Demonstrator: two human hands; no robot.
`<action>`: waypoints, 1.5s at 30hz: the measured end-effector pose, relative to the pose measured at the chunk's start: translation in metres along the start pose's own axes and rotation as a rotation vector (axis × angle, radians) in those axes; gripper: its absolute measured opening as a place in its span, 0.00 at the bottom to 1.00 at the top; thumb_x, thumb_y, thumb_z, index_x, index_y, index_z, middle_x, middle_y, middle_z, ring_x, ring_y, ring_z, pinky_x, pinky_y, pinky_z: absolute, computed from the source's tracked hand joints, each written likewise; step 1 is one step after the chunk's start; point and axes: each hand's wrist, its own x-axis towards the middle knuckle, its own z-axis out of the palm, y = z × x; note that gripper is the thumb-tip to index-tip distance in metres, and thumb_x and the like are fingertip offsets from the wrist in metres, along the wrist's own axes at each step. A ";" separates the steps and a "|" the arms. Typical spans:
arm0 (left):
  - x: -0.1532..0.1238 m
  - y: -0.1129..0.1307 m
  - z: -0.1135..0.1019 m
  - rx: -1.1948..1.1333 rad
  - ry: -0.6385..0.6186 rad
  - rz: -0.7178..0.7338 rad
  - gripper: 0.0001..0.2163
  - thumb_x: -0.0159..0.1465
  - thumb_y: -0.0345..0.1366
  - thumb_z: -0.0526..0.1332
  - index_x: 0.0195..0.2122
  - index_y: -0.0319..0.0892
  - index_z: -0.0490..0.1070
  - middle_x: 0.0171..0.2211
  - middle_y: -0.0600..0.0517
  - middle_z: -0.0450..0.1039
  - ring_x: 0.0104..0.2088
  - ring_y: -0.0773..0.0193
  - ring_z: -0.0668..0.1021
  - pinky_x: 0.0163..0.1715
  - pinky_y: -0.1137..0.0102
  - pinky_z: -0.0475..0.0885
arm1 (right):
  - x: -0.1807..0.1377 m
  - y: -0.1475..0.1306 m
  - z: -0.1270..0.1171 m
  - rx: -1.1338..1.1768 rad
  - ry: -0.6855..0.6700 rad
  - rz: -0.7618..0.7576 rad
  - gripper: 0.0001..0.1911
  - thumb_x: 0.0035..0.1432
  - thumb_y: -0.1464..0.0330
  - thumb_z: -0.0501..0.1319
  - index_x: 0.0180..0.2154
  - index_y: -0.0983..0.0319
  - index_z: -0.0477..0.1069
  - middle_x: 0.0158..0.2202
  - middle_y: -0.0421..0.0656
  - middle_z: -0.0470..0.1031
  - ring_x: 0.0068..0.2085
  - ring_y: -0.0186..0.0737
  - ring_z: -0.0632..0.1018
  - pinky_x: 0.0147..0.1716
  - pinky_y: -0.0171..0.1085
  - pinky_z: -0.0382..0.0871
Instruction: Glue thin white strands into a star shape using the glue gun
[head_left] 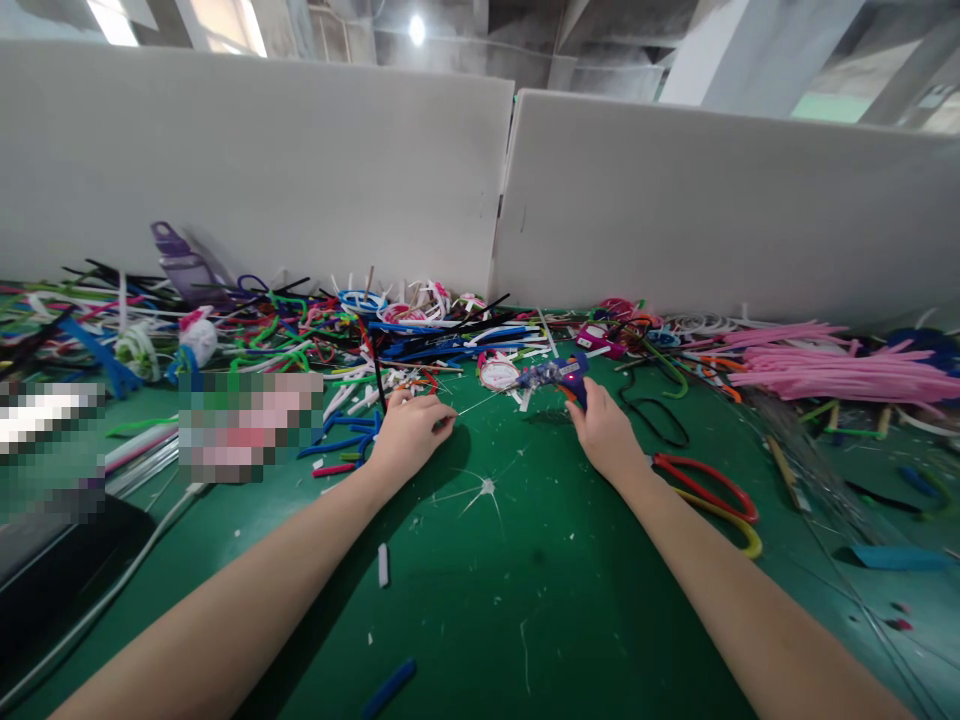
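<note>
My right hand is wrapped round the handle of a blue glue gun, whose nozzle points left toward a small white round piece with a red rim. My left hand rests on the green table with fingers curled, pinching the end of a thin pale strand that runs toward the glue gun. A black stick stands just left of that hand.
A heap of coloured pipe cleaners and plastic strips lines the back of the table below white partition boards. Pink pipe cleaners lie at right. Red and yellow loops sit beside my right wrist. A purple bottle stands back left.
</note>
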 end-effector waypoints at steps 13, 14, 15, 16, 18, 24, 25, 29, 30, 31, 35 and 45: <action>-0.001 0.002 -0.003 -0.007 -0.019 0.009 0.08 0.61 0.31 0.55 0.31 0.45 0.73 0.29 0.55 0.75 0.31 0.66 0.75 0.42 0.64 0.56 | -0.001 0.001 0.000 -0.024 0.018 -0.021 0.23 0.62 0.63 0.44 0.51 0.75 0.57 0.40 0.59 0.69 0.41 0.50 0.73 0.37 0.46 0.71; -0.001 0.002 -0.003 -0.008 -0.018 0.010 0.08 0.61 0.31 0.55 0.31 0.45 0.73 0.29 0.55 0.75 0.31 0.66 0.75 0.42 0.64 0.56 | -0.001 0.001 0.000 -0.024 0.018 -0.024 0.23 0.62 0.63 0.44 0.51 0.75 0.57 0.40 0.59 0.69 0.41 0.50 0.73 0.38 0.46 0.71; -0.001 0.002 -0.003 -0.009 -0.015 0.011 0.08 0.61 0.31 0.55 0.31 0.45 0.73 0.29 0.55 0.75 0.31 0.66 0.75 0.42 0.64 0.55 | -0.001 0.001 0.000 -0.025 0.019 -0.027 0.23 0.62 0.63 0.45 0.51 0.75 0.57 0.40 0.59 0.69 0.41 0.50 0.73 0.38 0.46 0.71; -0.001 0.002 -0.003 -0.008 -0.012 0.010 0.08 0.61 0.31 0.55 0.31 0.45 0.73 0.29 0.55 0.75 0.31 0.66 0.75 0.42 0.64 0.55 | -0.001 0.001 0.000 -0.026 0.019 -0.029 0.23 0.62 0.63 0.45 0.51 0.76 0.57 0.40 0.59 0.69 0.41 0.51 0.73 0.38 0.46 0.71; -0.001 0.001 -0.003 -0.004 -0.007 0.011 0.08 0.61 0.31 0.55 0.31 0.45 0.73 0.29 0.55 0.75 0.30 0.66 0.75 0.42 0.64 0.55 | -0.001 0.001 0.000 -0.026 0.016 -0.028 0.23 0.62 0.63 0.45 0.51 0.76 0.57 0.41 0.60 0.68 0.42 0.51 0.73 0.39 0.46 0.71; -0.001 -0.001 -0.002 0.009 0.019 0.029 0.07 0.60 0.32 0.56 0.31 0.46 0.74 0.29 0.56 0.75 0.29 0.66 0.74 0.41 0.64 0.56 | 0.000 0.001 -0.001 0.003 0.007 -0.001 0.24 0.62 0.62 0.44 0.51 0.75 0.57 0.40 0.59 0.69 0.41 0.50 0.73 0.39 0.47 0.71; 0.000 -0.001 -0.002 0.010 0.021 0.030 0.07 0.60 0.31 0.56 0.31 0.46 0.74 0.29 0.56 0.75 0.29 0.66 0.74 0.42 0.64 0.56 | 0.000 0.001 -0.001 0.012 0.004 0.003 0.24 0.62 0.62 0.44 0.51 0.75 0.57 0.40 0.59 0.68 0.41 0.50 0.73 0.39 0.47 0.71; -0.001 -0.001 -0.001 0.012 0.014 0.028 0.07 0.60 0.31 0.56 0.31 0.46 0.74 0.29 0.56 0.76 0.30 0.66 0.74 0.42 0.64 0.56 | 0.000 0.001 -0.001 0.028 -0.001 0.002 0.24 0.62 0.62 0.44 0.52 0.74 0.56 0.41 0.59 0.68 0.43 0.51 0.72 0.39 0.48 0.70; -0.001 -0.002 -0.001 0.013 0.012 0.027 0.07 0.60 0.31 0.56 0.31 0.46 0.74 0.29 0.56 0.76 0.30 0.66 0.74 0.42 0.64 0.56 | 0.000 0.001 -0.001 0.026 0.000 -0.001 0.24 0.62 0.62 0.44 0.52 0.74 0.56 0.41 0.60 0.68 0.43 0.51 0.72 0.39 0.48 0.70; -0.001 -0.002 -0.001 0.015 0.009 0.026 0.07 0.60 0.31 0.56 0.30 0.46 0.74 0.29 0.56 0.76 0.29 0.66 0.74 0.42 0.64 0.57 | 0.000 0.001 -0.001 0.022 0.001 -0.005 0.24 0.62 0.62 0.44 0.52 0.74 0.56 0.41 0.60 0.68 0.43 0.51 0.72 0.39 0.47 0.70; -0.001 -0.003 0.000 0.028 0.011 0.016 0.07 0.60 0.31 0.56 0.31 0.46 0.74 0.29 0.56 0.75 0.29 0.66 0.74 0.43 0.63 0.57 | 0.000 0.000 -0.002 0.005 0.015 -0.014 0.24 0.62 0.62 0.45 0.51 0.75 0.57 0.41 0.60 0.69 0.42 0.51 0.72 0.40 0.47 0.70; -0.001 -0.002 -0.003 0.024 0.051 0.020 0.08 0.61 0.32 0.54 0.31 0.46 0.73 0.28 0.56 0.75 0.30 0.66 0.74 0.43 0.64 0.57 | 0.000 0.003 -0.003 -0.012 0.012 0.023 0.25 0.62 0.61 0.45 0.52 0.75 0.57 0.41 0.59 0.68 0.43 0.51 0.72 0.40 0.47 0.70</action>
